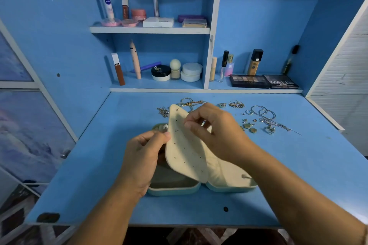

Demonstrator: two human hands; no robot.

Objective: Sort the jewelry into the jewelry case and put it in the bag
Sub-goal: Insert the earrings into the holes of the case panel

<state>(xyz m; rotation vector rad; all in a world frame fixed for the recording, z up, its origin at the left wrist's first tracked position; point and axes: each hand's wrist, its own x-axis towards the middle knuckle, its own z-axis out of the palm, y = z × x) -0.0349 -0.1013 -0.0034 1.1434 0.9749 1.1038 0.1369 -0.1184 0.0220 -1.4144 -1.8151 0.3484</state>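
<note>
A person's left grip (145,151) pinches the left edge of the cream earring panel (185,145), thumb in front and fingers behind. The right grip (215,131) closes its fingertips on the panel's upper right edge; whether a stud sits between them cannot be told. The panel seems held up off the open jewelry case (173,190) so that its holes can be reached from both faces. It rises from the seam between the case's two halves at lower centre, its long axis leaning toward the upper left of the frame, with the perforated face turned to the camera. The case lies at centre on the blue bench (79,185), open side up, its length running left to right. Loose jewelry (258,117) waits unsorted at right of centre, just behind the case; no bag is in view
</note>
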